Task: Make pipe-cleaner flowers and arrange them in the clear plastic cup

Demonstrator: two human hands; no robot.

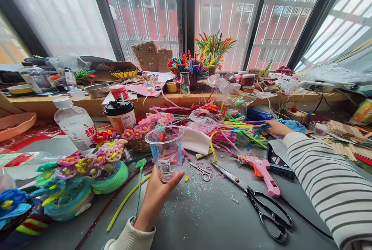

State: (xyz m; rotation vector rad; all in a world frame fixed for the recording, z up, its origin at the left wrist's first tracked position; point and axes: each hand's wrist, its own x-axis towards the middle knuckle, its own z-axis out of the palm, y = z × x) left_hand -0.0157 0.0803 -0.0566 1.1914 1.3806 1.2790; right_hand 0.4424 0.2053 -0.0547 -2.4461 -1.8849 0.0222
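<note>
While the left hand (158, 190) grips a clear plastic cup (165, 152) from below, the cup stands upright, its open mouth pointing up, above the grey table (203, 211). Far off, the right hand (276, 127) reaches into the pipe cleaners (238, 130); I cannot tell its grip.

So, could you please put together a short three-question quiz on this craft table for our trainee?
1. True or false: the left hand holds a clear plastic cup.
2. What lies nearest the pink glue gun? A) large black scissors B) water bottle C) coffee cup
3. What does the right hand reach into?

Key
1. True.
2. A.
3. The pile of coloured pipe cleaners.
</note>
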